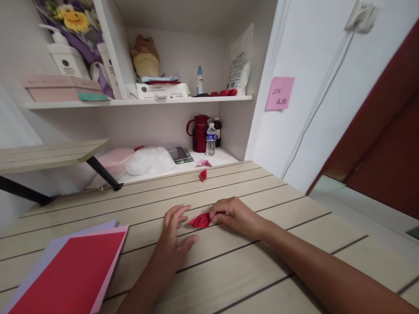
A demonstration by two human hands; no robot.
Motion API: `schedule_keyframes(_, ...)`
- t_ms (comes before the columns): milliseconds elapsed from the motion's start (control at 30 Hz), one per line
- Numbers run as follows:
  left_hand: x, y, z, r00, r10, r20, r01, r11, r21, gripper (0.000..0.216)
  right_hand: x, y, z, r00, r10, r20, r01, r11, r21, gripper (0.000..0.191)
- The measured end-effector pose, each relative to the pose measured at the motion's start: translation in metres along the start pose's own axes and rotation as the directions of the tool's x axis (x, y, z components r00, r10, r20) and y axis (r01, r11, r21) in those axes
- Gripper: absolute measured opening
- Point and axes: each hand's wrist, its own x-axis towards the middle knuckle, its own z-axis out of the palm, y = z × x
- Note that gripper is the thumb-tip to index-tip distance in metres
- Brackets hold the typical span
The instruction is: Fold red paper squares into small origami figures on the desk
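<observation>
Pinched between the thumb and fingers of my right hand (pixel 234 216) is the right end of a small red folded paper boat (pixel 200 220). Its pointed left end faces my left hand (pixel 174 237), whose fingers and thumb are spread with nothing in them, just apart from the paper. Farther back on the slatted wooden table (pixel 235 266) sits a small red folded paper piece (pixel 203 175). Behind that, a pink folded paper piece (pixel 204 163) lies by the table's far edge.
Red, pink and lilac paper sheets (pixel 72 270) are stacked at the front left. A small raised wooden stand (pixel 49 155) with black legs stands at the back left. Beyond the table, a white shelf (pixel 140 103) holds a red jug (pixel 199 133), a water bottle (pixel 211 139) and boxes.
</observation>
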Motion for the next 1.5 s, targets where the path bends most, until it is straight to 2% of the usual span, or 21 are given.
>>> schedule_keyframes(100,-0.001,-0.001,0.001,0.995,0.056,0.081,-0.057,0.998,0.017,0.042,-0.001,0.001,-0.003,0.999,-0.002,0.046,0.0,0.999,0.045,0.015)
schedule_keyframes(267,-0.001,-0.002,-0.003,0.992,0.076,0.096,-0.079,0.996,0.028,0.027,-0.001,0.002,-0.002,0.992,-0.027,0.125,0.018,0.997,0.078,0.015)
schedule_keyframes(433,-0.003,0.006,-0.006,0.982,0.093,0.166,-0.108,0.991,0.084,0.019,-0.002,0.001,-0.001,0.99,-0.039,0.133,0.03,0.997,0.072,0.015)
schedule_keyframes(633,-0.003,0.013,-0.004,0.964,0.063,0.257,-0.115,0.974,0.193,0.021,-0.003,0.0,-0.001,0.99,-0.042,0.135,0.033,0.997,0.063,0.015)
schedule_keyframes(933,0.002,0.015,-0.005,0.975,-0.048,0.217,-0.014,0.961,0.275,0.011,-0.003,0.003,0.003,0.986,-0.065,0.154,0.063,0.998,0.021,0.014)
schedule_keyframes(1200,0.004,0.016,-0.002,0.969,-0.041,0.242,-0.069,0.9,0.43,0.012,-0.003,0.009,0.011,0.983,-0.105,0.151,0.127,0.981,-0.144,0.015)
schedule_keyframes(1500,-0.001,0.019,0.001,0.964,-0.087,0.252,-0.097,0.767,0.635,0.019,-0.003,0.0,0.012,0.973,-0.137,0.184,0.187,0.938,-0.291,0.022)
